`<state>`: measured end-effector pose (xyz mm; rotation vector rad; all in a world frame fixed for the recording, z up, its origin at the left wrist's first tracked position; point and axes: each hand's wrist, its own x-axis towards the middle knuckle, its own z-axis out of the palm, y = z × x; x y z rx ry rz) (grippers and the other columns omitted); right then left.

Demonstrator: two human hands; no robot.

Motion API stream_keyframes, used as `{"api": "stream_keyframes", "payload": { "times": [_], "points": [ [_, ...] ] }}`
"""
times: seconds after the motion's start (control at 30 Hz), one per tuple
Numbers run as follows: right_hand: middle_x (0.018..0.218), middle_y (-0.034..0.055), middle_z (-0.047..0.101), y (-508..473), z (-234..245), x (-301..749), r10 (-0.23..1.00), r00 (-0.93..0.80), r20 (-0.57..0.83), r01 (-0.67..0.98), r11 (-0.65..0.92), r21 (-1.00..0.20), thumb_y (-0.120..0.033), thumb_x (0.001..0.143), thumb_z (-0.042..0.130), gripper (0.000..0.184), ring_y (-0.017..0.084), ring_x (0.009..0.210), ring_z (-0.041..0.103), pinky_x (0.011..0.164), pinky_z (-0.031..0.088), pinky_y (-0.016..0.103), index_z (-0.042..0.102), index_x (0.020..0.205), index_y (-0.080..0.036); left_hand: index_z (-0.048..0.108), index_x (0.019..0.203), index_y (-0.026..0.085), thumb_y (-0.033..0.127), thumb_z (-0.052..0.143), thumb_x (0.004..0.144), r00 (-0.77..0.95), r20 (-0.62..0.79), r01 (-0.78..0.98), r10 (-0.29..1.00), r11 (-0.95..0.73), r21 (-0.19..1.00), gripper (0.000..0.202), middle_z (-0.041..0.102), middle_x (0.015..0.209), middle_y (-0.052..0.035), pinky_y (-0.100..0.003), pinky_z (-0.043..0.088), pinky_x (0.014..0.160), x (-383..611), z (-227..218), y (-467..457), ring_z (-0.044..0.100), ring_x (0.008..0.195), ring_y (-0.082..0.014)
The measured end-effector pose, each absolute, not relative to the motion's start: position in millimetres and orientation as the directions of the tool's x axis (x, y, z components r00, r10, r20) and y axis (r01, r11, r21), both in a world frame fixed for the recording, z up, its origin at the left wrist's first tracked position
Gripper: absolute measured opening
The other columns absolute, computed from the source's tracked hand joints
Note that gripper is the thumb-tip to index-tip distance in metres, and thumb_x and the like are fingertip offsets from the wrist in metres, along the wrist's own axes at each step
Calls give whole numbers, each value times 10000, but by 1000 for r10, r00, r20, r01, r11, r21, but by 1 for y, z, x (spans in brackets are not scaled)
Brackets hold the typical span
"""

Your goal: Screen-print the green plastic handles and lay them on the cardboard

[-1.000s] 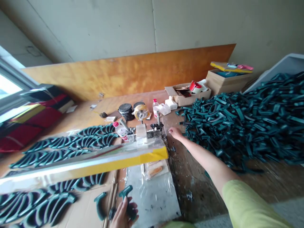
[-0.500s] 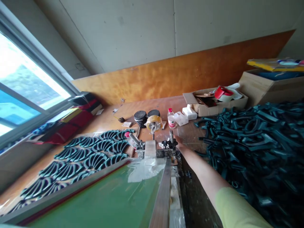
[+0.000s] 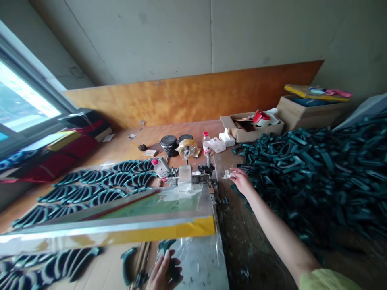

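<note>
My right hand [image 3: 242,182] reaches forward over the dark board, its fingers pinched on a crumpled white tissue [image 3: 227,174]. At the bottom, my left hand [image 3: 163,272] is closed around a dark green curved plastic part [image 3: 166,244], partly hidden by the fingers. That hand is over a flat plate [image 3: 199,262] covered with clear film. Above it, a screen-printing frame [image 3: 133,233] with green mesh [image 3: 145,208] is tilted up, yellow tape along its near edge. A metal clamp [image 3: 185,177] holds the frame's far end.
A large heap of dark green plastic parts [image 3: 302,173] fills the right. Rows of similar parts [image 3: 99,183] lie at left, with one loose piece [image 3: 128,264] near the plate. Bottles [image 3: 206,143], black tubs [image 3: 169,145], a tape roll [image 3: 187,150] and a cardboard box [image 3: 256,131] stand behind.
The frame's near end has risen, uncovering the plate. My left hand has come into view with the plastic part. My right hand has moved from behind the clamp and shows the tissue.
</note>
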<state>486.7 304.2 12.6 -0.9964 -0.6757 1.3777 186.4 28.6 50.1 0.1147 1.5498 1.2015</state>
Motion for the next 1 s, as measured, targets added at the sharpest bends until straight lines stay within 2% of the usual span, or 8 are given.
{"api": "stream_keyframes", "payload": {
  "times": [0.1,0.23,0.37,0.53,0.67,0.8,1.0],
  "points": [
    [838,22,705,254,34,488,985,88,-149,-557,-75,-827,-287,559,825,329,176,773,656,690,527,305,671,839,-208,672,975,159,523,845,557,-321,-672,-483,668,494,723,580,663,708,-25,-272,536,546,193,63,26,641,597,-158],
    [831,-8,697,195,62,466,990,20,-136,-531,-105,-841,-206,475,886,431,155,739,637,658,505,282,673,850,-227,665,993,148,534,837,571,-215,-637,-484,740,485,728,597,666,740,-32,-276,530,579,198,81,19,634,643,-159],
    [847,4,688,155,85,438,995,-9,-103,-524,-93,-847,-237,502,889,459,167,752,630,649,503,305,693,917,-246,644,1007,147,534,794,642,-170,-573,-477,802,443,760,553,644,737,-20,-264,513,574,200,98,12,613,644,-147],
    [774,7,660,122,108,408,994,-61,-89,-509,-108,-854,-284,510,897,388,158,669,586,593,478,311,705,845,-242,604,1032,156,500,723,747,-96,-503,-450,859,413,792,462,638,748,-18,-283,528,613,202,121,8,609,671,-146],
    [736,-11,634,101,120,380,997,-10,-72,-471,-68,-880,-301,542,885,314,139,653,556,597,453,283,678,766,-231,573,980,176,472,737,746,-37,-460,-421,887,403,812,411,684,832,-51,-317,548,673,202,134,5,658,795,-192],
    [754,-35,606,78,130,347,996,86,22,-326,49,-944,-290,629,835,256,124,673,543,616,439,251,608,728,-225,565,941,168,459,773,711,13,-439,-406,898,406,819,425,716,911,-89,-330,552,702,202,137,5,678,836,-215],
    [817,-2,621,52,139,306,974,-7,225,18,225,-974,-280,702,767,223,175,789,590,740,473,307,552,721,-226,616,986,139,398,831,632,79,-341,-427,937,341,838,488,706,937,-74,-311,530,729,201,130,10,644,796,-193]
  ]
}}
